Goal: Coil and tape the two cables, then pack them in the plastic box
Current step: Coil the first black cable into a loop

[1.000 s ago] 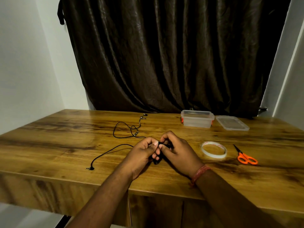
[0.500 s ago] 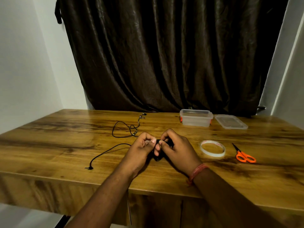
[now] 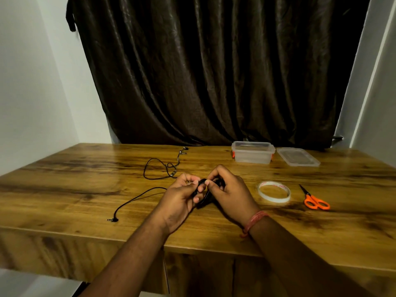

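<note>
1. Two bare hands meet above the middle of a wooden tabletop point(image 3: 64, 189). The left hand point(image 3: 180, 200) and right hand point(image 3: 229, 191) face each other, thumbs and forefingers almost touching.

2. Both are grasping the same black cable point(image 3: 203, 200). Its wound part sits as a small dark bundle between the two grips, pinched from either side; how many loops it has cannot be told.

3. The key relation: the cable's unwound tail point(image 3: 137, 198) leaves the bundle on the left hand's side. It runs in a long shallow curve leftward and toward the near edge of the tabletop, ending in a small angled plug point(image 3: 113, 220). The left hand is nearer to it, so it seems best placed to feed slack in while the right holds the coil.

4. A second cable point(image 3: 158, 168), thin and black, lies loose and uncoiled farther back and left, with small metal-looking ends pointing toward a dark curtain.

5. To the right of the hands lies a flat ring of clear tape point(image 3: 274, 192). Just beyond it are scissors point(image 3: 314, 200) with orange handles, blades pointing away.

6. Farther back on the right stands the plastic box point(image 3: 252, 153), translucent, rectangular, open, with orange clips. Its lid point(image 3: 297, 157) lies flat beside it.

7. Judging by this, coiling of the first cable is unfinished; taping and packing remain.
</note>
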